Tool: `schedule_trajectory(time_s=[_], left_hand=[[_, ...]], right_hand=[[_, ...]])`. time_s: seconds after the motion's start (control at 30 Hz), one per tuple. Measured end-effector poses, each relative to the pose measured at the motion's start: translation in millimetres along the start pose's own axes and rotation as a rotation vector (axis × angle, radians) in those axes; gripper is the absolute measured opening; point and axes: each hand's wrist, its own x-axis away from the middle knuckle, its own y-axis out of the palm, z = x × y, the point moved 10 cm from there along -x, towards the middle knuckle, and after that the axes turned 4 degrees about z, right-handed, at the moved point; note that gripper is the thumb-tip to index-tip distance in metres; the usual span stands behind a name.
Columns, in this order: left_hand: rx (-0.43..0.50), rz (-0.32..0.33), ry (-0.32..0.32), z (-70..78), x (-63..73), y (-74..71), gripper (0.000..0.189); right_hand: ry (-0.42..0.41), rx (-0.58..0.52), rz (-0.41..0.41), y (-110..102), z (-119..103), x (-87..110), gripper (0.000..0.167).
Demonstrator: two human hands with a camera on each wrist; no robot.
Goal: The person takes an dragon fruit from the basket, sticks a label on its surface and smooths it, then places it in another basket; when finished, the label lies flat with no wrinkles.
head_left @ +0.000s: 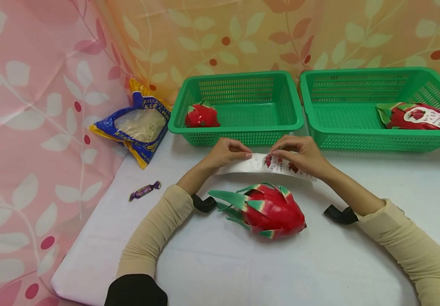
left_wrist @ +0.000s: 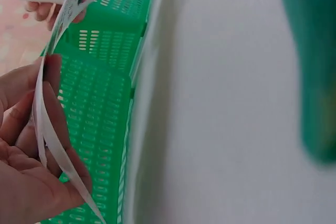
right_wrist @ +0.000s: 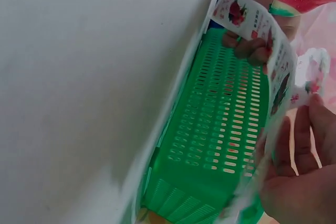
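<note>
A strip of sticker labels [head_left: 281, 165] with red dragon fruit pictures stretches between my two hands. My left hand [head_left: 225, 153] pinches its left part between thumb and fingers, and the white backing [left_wrist: 60, 158] curves down past the palm. Farther right, my right hand [head_left: 298, 154] pinches the strip's upper edge. By its fingers a label piece [right_wrist: 313, 69] stands out from the strip; whether it is fully loose I cannot tell. Below the hands, a red dragon fruit [head_left: 277, 212] with green leafy tips lies on its side on the white table [head_left: 220, 263].
Behind the hands stand two green baskets: the left basket [head_left: 242, 127] holds a red dragon fruit [head_left: 202, 115], the right basket [head_left: 357, 138] a labelled one [head_left: 415, 117]. A blue and yellow bag [head_left: 139, 123] and a purple wrapped candy [head_left: 145, 191] lie at left.
</note>
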Motion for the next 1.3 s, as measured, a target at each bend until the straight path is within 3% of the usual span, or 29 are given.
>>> schedule_trajectory(time_s=[0.3, 0.4, 0.5, 0.67, 0.83, 0.97, 1.13, 1.3], left_hand=[[-0.149, 0.031, 0.020, -6.7, -1.4, -8.9, 0.017], [-0.247, 0.029, 0.030, -9.8, -3.4, -10.1, 0.016], [-0.340, 0.020, 0.095, -4.5, -5.0, -8.7, 0.019], [-0.354, 0.016, 0.209, 20.3, 2.6, -3.4, 0.022], [-0.313, 0.037, 0.313, 64.4, 19.5, 5.5, 0.023], [-0.378, 0.067, 0.371, 94.0, 30.0, 15.7, 0.020], [-0.455, 0.071, 0.357, 107.2, 36.9, 26.9, 0.013], [-0.443, 0.079, 0.339, 108.2, 44.0, 28.0, 0.012]], right_hand=[[0.067, -0.062, 0.165, -22, 2, -1.5, 0.010], [0.096, -0.054, 0.174, -27, 3, -2.5, 0.010], [0.126, 0.007, 0.152, -28, 3, -2.4, 0.012], [0.144, 0.078, 0.104, -25, -1, -1.2, 0.015], [0.126, 0.134, 0.081, -23, -11, -1.7, 0.014], [0.116, 0.151, 0.068, -18, -23, -3.3, 0.013], [0.167, 0.155, 0.063, -14, -31, -2.3, 0.016], [0.217, 0.215, 0.061, -15, -41, 5.2, 0.023]])
